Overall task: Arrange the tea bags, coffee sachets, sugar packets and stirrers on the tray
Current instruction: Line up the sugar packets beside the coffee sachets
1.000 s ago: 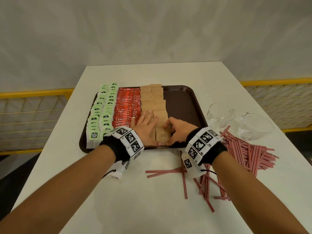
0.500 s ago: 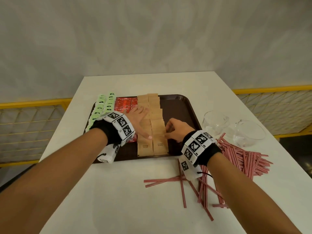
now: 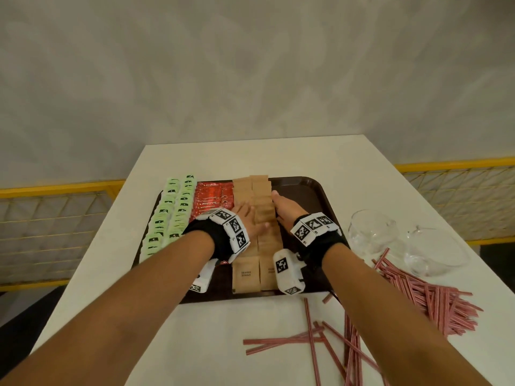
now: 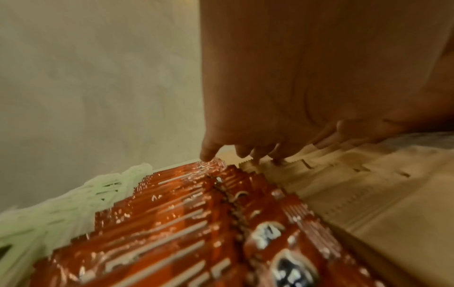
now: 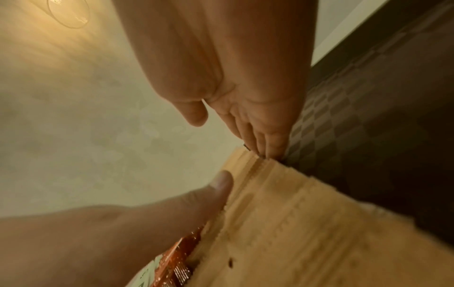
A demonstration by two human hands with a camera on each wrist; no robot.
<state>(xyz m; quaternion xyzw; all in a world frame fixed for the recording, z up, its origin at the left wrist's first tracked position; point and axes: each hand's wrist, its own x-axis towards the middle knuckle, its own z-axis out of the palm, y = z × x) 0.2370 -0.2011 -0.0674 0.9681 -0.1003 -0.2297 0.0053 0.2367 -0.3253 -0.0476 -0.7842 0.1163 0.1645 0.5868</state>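
A dark brown tray (image 3: 303, 196) holds rows of green tea bags (image 3: 170, 215), red coffee sachets (image 3: 213, 199) and brown sugar packets (image 3: 257, 196). My left hand (image 3: 248, 218) lies flat on the left side of the sugar rows, fingers straight, its fingertips (image 4: 248, 153) touching the packets (image 4: 343, 184) beside the sachets (image 4: 196, 223). My right hand (image 3: 285, 208) stands on edge, fingers straight, pressing against the right side of the sugar rows (image 5: 282, 213). Red stirrers (image 3: 429, 296) lie loose on the table, right of the tray.
Two clear glass cups (image 3: 370, 235) (image 3: 434, 252) stand on the white table (image 3: 195, 344) right of the tray. More stirrers (image 3: 315, 344) are scattered near the front edge. The tray's right part (image 5: 393, 116) is bare. A yellow railing (image 3: 55, 190) runs behind.
Both hands have slid from the near end of the sugar rows farther up the tray, one on each side of the rows. The right hand's fingers have straightened.
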